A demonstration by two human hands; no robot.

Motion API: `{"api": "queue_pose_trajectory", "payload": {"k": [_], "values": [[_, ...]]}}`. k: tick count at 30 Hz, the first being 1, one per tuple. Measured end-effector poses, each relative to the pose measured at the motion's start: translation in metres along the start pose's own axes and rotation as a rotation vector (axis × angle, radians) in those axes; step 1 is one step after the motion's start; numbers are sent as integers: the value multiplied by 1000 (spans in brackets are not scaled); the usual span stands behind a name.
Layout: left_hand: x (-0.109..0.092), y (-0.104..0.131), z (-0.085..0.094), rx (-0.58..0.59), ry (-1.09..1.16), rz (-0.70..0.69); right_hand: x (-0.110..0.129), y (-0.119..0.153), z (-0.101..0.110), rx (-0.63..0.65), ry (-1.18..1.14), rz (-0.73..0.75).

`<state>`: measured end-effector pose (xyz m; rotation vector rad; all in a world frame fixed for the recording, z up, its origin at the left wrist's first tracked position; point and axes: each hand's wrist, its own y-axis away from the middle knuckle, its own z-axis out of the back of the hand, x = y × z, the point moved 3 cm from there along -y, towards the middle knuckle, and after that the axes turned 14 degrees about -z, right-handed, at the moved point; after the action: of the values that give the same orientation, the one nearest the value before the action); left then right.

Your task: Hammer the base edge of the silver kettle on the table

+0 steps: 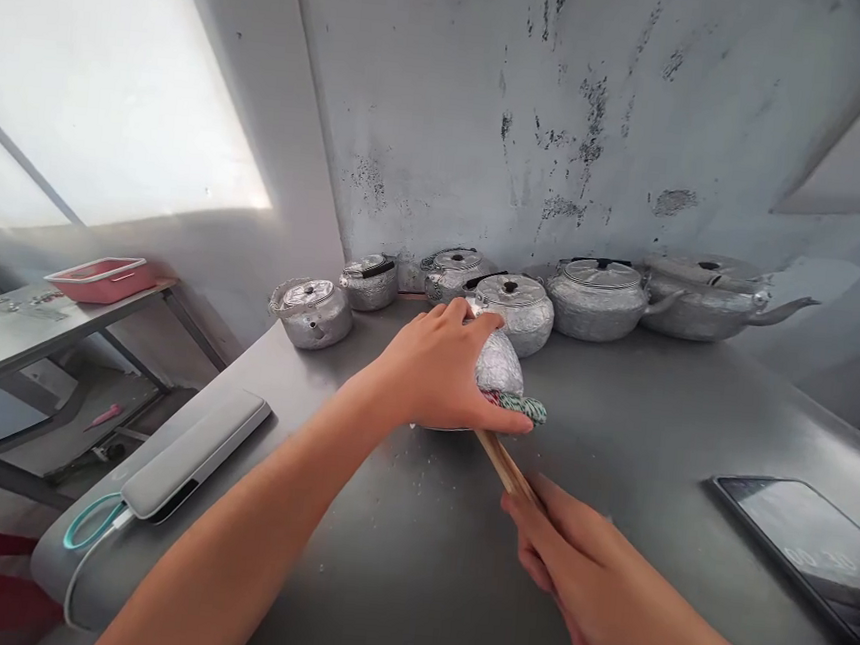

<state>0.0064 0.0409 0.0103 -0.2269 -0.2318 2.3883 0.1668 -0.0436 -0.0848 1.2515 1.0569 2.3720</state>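
Note:
My left hand (437, 368) is wrapped over a small silver kettle (502, 361) with a crinkled metal surface. The kettle looks tilted, and most of it is hidden behind the hand. A handle bound in green and white cord (532, 409), with a bit of red, shows beside my left thumb. Closed around a light wooden stick (502, 461) is my right hand (568, 545). The stick slants up to the kettle's near side, where its far end disappears under my left hand. Whether it touches the kettle, I cannot tell.
Several silver kettles (601, 302) line the back of the grey table (407, 582) by the stained wall. A grey power bank (197, 453) with a cable lies left, and a phone (802, 546) lies right. A pink basket (102, 281) sits on a side table.

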Motion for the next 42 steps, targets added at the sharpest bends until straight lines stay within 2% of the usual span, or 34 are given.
{"api": "queue_pose_trajectory", "payload": {"k": [4, 11, 16, 23, 28, 31, 33, 38, 42], "values": [[-1, -1, -1, -14, -21, -26, -8, 2, -5, -12, -7, 57], [-1, -2, -2, -1, -40, -28, -6, 6, -1, -44, -19, 82], [-3, -2, -3, 6, -39, -17, -6, -1, 3, -102, 0, 194], [-5, 0, -1, -13, -31, -25, -9, -1, 0, -78, 11, 179], [-7, 4, 4, -21, 88, -26, -20, 1, 2, -92, -100, 173], [-4, 4, 4, -5, 107, -53, -27, -2, -2, -49, -145, 110], [1, 4, 2, 8, 115, -54, -28, -2, -4, -32, -127, 91], [10, 6, 1, 41, 117, -43, -20, 3, -10, -76, -7, 149], [3, 8, 4, 55, 86, -64, -18, 2, -16, 27, 3, 127]]}}
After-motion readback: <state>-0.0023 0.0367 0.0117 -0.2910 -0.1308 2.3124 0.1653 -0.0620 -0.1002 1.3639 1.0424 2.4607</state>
